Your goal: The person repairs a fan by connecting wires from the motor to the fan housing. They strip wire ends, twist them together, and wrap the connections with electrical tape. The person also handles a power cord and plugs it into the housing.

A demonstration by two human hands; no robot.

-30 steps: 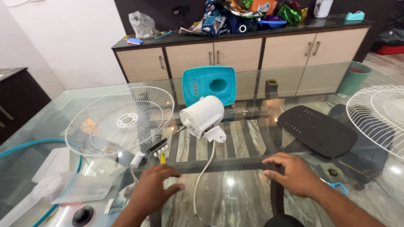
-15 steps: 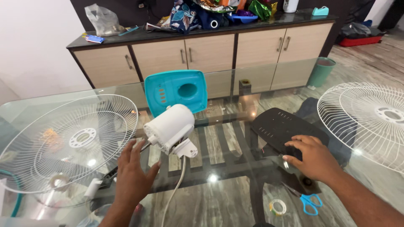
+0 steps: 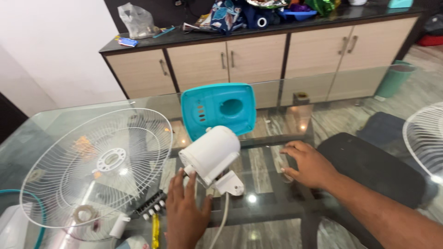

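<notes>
A white fan motor housing (image 3: 211,153) with a cord lies on the glass table (image 3: 277,106). My left hand (image 3: 185,210) reaches up to it from below, fingertips touching its lower left side, fingers apart. My right hand (image 3: 310,163) rests flat on the glass to the right of the motor, holding nothing. A teal plastic motor cover (image 3: 218,109) stands tilted just behind the motor. A white wire fan guard (image 3: 98,163) lies to the left.
A second white guard (image 3: 427,138) shows at the right edge. A black chair seat (image 3: 374,166) sits under the glass on the right. A yellow-handled screwdriver (image 3: 155,229) and a switch strip (image 3: 150,206) lie by my left hand. A cluttered cabinet (image 3: 258,57) stands behind.
The view swung left and closer. My left hand moved up to the motor housing. My right hand moved left from the black seat to the glass beside the motor.
</notes>
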